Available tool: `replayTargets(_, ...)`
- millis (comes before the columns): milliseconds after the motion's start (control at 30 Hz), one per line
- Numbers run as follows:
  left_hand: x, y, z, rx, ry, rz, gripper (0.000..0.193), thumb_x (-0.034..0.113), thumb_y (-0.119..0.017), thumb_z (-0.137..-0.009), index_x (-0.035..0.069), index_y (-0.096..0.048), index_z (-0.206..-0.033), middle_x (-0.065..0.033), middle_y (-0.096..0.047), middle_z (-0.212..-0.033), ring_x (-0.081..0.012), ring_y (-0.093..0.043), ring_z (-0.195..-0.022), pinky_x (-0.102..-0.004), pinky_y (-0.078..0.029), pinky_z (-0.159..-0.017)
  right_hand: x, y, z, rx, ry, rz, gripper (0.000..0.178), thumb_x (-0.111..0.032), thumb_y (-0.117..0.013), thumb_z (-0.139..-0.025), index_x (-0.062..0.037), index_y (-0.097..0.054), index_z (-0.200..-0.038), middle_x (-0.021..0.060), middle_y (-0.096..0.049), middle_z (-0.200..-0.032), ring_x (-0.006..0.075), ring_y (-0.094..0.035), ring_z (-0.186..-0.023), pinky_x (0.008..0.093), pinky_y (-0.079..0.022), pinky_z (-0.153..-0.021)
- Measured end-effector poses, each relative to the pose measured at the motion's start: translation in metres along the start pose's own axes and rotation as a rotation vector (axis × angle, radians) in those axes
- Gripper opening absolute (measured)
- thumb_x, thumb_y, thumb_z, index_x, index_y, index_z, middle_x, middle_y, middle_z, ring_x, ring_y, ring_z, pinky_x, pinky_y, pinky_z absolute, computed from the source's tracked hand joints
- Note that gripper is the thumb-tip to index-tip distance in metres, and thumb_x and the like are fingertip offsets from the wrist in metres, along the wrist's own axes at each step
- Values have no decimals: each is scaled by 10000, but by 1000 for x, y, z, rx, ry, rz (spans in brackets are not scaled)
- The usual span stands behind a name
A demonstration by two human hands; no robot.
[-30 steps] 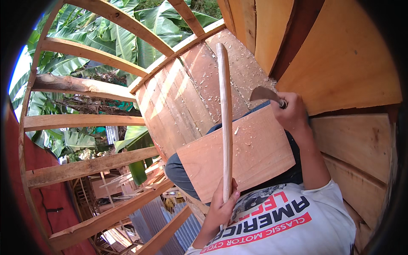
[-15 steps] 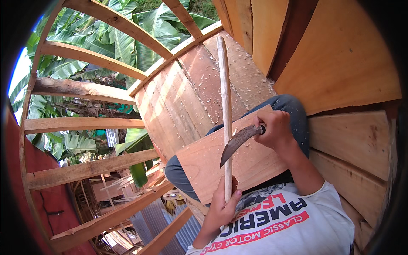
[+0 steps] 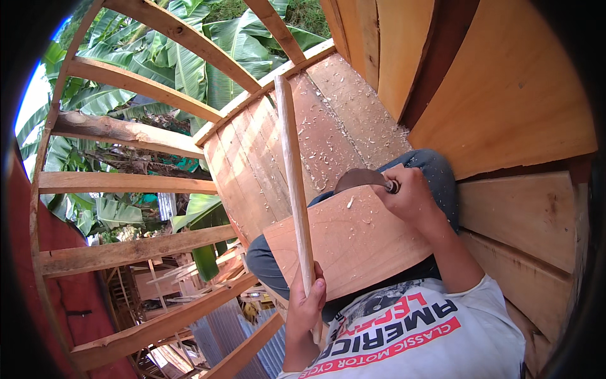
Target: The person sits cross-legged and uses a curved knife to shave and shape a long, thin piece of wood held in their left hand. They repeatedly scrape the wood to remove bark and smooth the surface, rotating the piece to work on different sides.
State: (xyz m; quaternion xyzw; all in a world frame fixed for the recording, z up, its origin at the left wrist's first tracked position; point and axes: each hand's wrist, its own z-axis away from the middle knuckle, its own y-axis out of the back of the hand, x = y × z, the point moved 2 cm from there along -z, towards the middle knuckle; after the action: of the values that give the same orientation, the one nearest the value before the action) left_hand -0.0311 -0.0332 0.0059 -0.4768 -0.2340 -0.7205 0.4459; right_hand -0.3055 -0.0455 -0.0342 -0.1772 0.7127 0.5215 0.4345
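Only 1 view: head-worn fisheye, looking steeply down from close above lap and hands. Near the lower edge, the left hand on a wooden stick; right of centre, the right hand over a board. Further off, a plank floor running away toward the top, open timber framing bending along the left rim. Dark lens edge around everything.

The right hand hides the blade's handle.
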Motion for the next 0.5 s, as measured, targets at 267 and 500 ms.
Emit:
replayTargets(267,13,-3,-7,-115,13,-133,483,483,-411,-947,11,-443,-1042,31,-402,-668,-20,-322,-453,-175,-253,-386,-27,-13,33,-210,56,-175,457,-461,-638,-831,-27,-611,-689,102,-545,-526,264,-579,-488,339,-431,-468)
replayTargets(500,16,-12,-6,-92,-11,-145,622,572,-406,-914,-22,-439,-1097,9,-386,-658,-30,-318,-468,-176,-249,-378,-38,-11,39,-131,457,43,523,-542,-617,-804,-59,-552,-613,93,-500,-495,274,-564,-462,348,-434,-433)
